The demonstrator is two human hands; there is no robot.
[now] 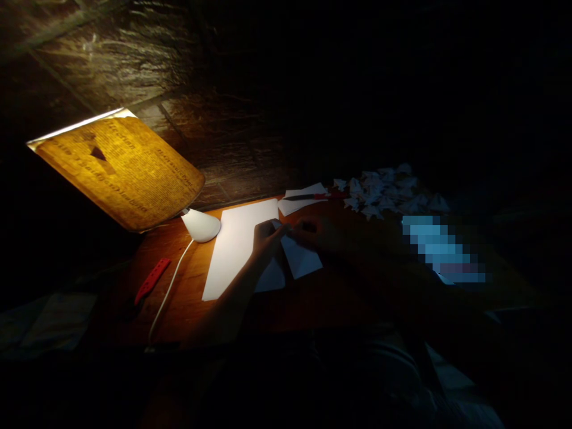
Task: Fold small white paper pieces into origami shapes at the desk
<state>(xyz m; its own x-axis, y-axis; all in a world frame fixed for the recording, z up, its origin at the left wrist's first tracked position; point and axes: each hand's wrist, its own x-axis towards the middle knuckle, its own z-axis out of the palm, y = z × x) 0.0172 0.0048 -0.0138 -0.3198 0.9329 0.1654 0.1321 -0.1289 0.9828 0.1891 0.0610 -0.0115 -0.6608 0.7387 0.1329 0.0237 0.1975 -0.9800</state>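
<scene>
Pinching the top corner of a folded white paper [302, 257], the left hand [267, 235] hovers over the orange worktop [187, 286] — the paper lies partly on a large white sheet [236, 247]. The right hand [315, 233] touches the same fold, too shadowed to tell its grip. Beyond lie red-handled scissors [319, 195] and a pile of folded pieces [384, 190] — a lamp [202, 225] stands at the left.

Dim craft desk [192, 289] w/ lamp [201, 225], paper sheets [236, 250].
</scene>
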